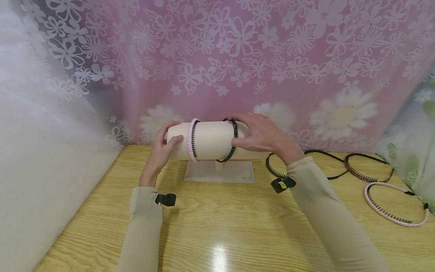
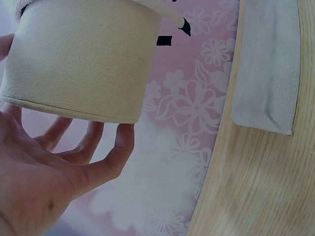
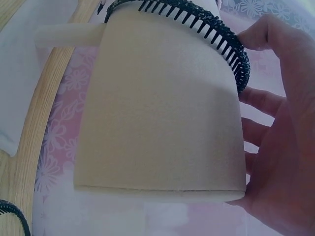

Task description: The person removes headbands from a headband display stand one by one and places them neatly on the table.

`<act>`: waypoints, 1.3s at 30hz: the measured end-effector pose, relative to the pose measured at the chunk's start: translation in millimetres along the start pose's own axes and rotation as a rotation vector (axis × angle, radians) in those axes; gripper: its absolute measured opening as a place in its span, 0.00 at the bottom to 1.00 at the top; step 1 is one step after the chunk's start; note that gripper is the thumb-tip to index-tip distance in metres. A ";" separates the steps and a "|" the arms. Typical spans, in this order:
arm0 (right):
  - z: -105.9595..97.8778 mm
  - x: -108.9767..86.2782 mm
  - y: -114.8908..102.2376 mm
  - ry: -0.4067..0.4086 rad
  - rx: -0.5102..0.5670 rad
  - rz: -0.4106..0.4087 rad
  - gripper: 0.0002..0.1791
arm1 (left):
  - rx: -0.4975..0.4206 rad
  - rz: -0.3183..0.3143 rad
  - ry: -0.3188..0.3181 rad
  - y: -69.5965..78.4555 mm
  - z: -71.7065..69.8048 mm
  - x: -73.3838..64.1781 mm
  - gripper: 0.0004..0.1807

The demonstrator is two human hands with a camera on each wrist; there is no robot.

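Observation:
A cream padded roll [image 1: 214,139] lies level on a post above its pale flat base [image 1: 204,174], forming a headband display stand. My left hand [image 1: 158,149] grips the roll's left end, thumb in front and fingers curled behind the end [image 2: 83,64]. Just inward of that hand, a pink wrapped headband [image 1: 191,139] with dark comb teeth arches over the roll. Toward the right side sits a sparkly black toothed headband [image 1: 235,130]. Thumb and fingers of my right hand [image 1: 259,132] pinch this band at its top, beside the roll [image 3: 157,113].
On the wooden table [image 1: 210,219] to the right lie several more headbands, among them a dark toothed one [image 1: 360,175] and a pink one [image 1: 377,211]. Behind the stand hangs a pink flowered curtain [image 1: 217,45]; white sheeting [image 1: 51,151] borders the left side.

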State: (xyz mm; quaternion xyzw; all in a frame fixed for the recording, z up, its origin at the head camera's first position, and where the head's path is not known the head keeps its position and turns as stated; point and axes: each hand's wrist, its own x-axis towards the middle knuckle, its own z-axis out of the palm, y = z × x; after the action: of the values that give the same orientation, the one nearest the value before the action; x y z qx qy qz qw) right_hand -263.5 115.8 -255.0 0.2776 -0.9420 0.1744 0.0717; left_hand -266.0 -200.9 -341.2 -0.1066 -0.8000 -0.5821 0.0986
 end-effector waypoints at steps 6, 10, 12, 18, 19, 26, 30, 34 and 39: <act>-0.9 -1.4 3.0 0.000 0.009 -0.010 0.37 | -0.004 0.015 -0.002 -0.9 0.3 0.7 0.28; -1.2 -3.3 7.7 0.009 0.024 -0.018 0.37 | -0.003 0.012 -0.003 -1.2 -0.3 0.2 0.27; -1.3 -4.4 10.0 0.012 0.036 -0.018 0.38 | -0.003 0.010 -0.003 -1.3 -0.5 0.2 0.27; -2.3 -7.0 14.5 0.013 0.072 -0.017 0.38 | -0.005 0.009 -0.008 -0.9 -0.1 -0.3 0.27; -2.6 -7.4 15.1 0.012 0.079 -0.016 0.38 | -0.007 0.008 -0.009 -0.7 0.0 -0.5 0.28; -4.2 -11.0 18.9 0.009 0.094 0.016 0.39 | -0.011 0.000 -0.006 0.3 0.7 -0.9 0.27; -5.1 -12.9 20.5 0.007 0.096 0.035 0.39 | -0.010 -0.008 -0.003 0.0 0.7 -0.7 0.27; -5.8 -14.8 22.1 0.007 0.101 0.042 0.40 | -0.011 -0.010 -0.003 -1.0 0.5 0.0 0.27; -7.0 -17.1 25.0 0.002 0.109 0.039 0.39 | -0.009 -0.005 -0.005 -1.9 0.0 0.5 0.27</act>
State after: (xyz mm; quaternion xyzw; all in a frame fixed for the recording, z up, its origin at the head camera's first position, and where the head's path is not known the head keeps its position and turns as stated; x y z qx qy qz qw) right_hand -262.7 146.5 -259.7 0.2627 -0.9362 0.2270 0.0541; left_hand -267.1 -201.4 -342.7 -0.1065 -0.7979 -0.5858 0.0946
